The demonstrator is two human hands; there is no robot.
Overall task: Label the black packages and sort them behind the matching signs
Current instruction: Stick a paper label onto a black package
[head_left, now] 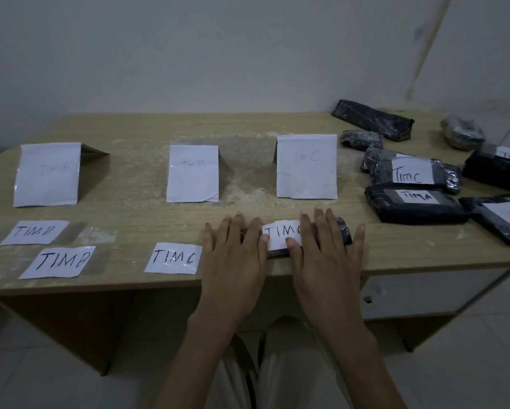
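Observation:
A small black package [342,230] lies at the table's front edge with a white TIM C label [281,234] on top. My left hand [234,255] and my right hand [326,249] lie flat with straight fingers, pressing the label onto the package from both sides. Three folded paper signs stand in a row behind: TIM A [47,174], TIM B [192,173] and TIM C [306,166]. Loose labels lie at the front left: two TIM B labels [34,232] [59,262] and one TIM C label [174,258].
A heap of black packages fills the right side of the table [159,214]: one labelled TIM C [413,172], one TIM A [416,202], others [501,216] [373,119] with blank or half-hidden labels. A wall stands behind the table.

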